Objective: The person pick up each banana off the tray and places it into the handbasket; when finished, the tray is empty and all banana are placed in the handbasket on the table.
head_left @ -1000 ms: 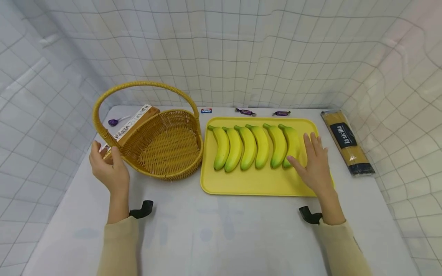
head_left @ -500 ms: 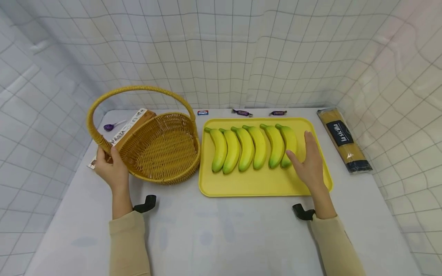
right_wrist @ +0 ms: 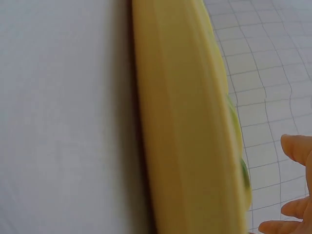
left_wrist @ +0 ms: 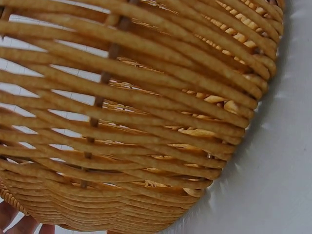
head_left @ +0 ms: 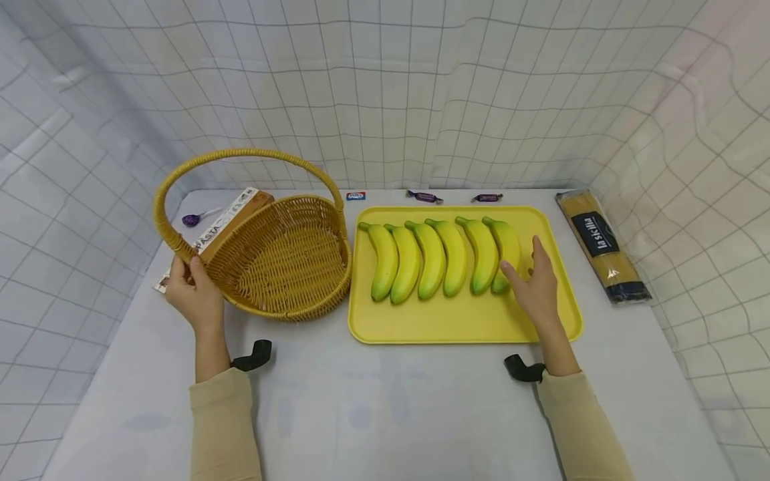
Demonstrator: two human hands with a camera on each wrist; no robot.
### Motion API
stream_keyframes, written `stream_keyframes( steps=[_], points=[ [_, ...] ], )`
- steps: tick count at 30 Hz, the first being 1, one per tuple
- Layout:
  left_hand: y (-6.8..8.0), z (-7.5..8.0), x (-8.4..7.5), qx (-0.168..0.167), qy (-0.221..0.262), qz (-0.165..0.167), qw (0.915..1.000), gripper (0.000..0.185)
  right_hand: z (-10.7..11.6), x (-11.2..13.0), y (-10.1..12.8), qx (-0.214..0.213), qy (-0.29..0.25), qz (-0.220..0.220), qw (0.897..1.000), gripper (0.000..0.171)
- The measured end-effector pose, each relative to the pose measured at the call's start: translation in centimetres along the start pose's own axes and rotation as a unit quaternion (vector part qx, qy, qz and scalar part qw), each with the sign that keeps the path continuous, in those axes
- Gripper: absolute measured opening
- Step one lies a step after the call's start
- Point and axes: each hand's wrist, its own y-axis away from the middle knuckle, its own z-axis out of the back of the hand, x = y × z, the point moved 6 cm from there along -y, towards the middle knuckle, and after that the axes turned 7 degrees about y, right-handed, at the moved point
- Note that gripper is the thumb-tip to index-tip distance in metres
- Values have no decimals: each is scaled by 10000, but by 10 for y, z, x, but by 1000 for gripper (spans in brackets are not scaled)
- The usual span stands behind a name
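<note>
A: Left side first. Left hand (head_left: 194, 294) grips the wicker basket (head_left: 289, 264) where the handle meets the rim, near the desk's left edge. Basket empty. A pasta box (head_left: 231, 217) sits behind it, a purple sweet (head_left: 194, 218) toward the back-left corner.

B: Middle?

A: Yellow tray (head_left: 445, 324) just beside the basket, six bananas (head_left: 442, 257) in a row on it. Small wrappers (head_left: 424, 196) along the back edge.

B: Right hand?

A: Right hand (head_left: 535, 287) over the tray's right part, fingers spread and fairly straight, holding nothing; the index tip looks to be touching the rightmost banana (head_left: 505, 250), though the wrist view is too blurred to confirm. Spaghetti pack (head_left: 601, 244) near the right edge.

B: Risks?

A: My guess: a one-sided grip could tip the basket, and a nudge on the end banana could roll it into its neighbours.
</note>
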Motion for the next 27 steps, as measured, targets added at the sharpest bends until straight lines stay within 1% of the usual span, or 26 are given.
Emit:
stream_keyframes(
  steps=[2,4,6,10,13,18,23,27],
  points=[
    [0,0,0,11,-20,-12,10000,20,-3,-3,-1,23,-61,-106,9999,83],
    [-2,-1,4,12,-74,-21,10000,21,-5,-7,-1,51,-91,-198,9997,83],
    [-4,-1,12,7,-135,-6,9999,22,-7,-9,-2,108,-109,-296,9994,83],
    [-11,1,32,-2,-256,67,9996,20,-12,-16,-2,232,-160,-554,9981,83],
    [-13,3,40,30,-302,70,9995,20,-15,-20,-3,276,-201,-719,9968,83],
    [-14,3,42,63,-295,44,9995,24,-19,-22,-4,283,-173,-780,9964,82],
    [-15,2,42,37,-300,-26,9995,22,-22,-22,-5,275,-53,-715,9970,81],
    [-15,2,40,15,-288,-16,9996,21,-25,-22,-5,270,36,-615,9977,80]
  ],
)
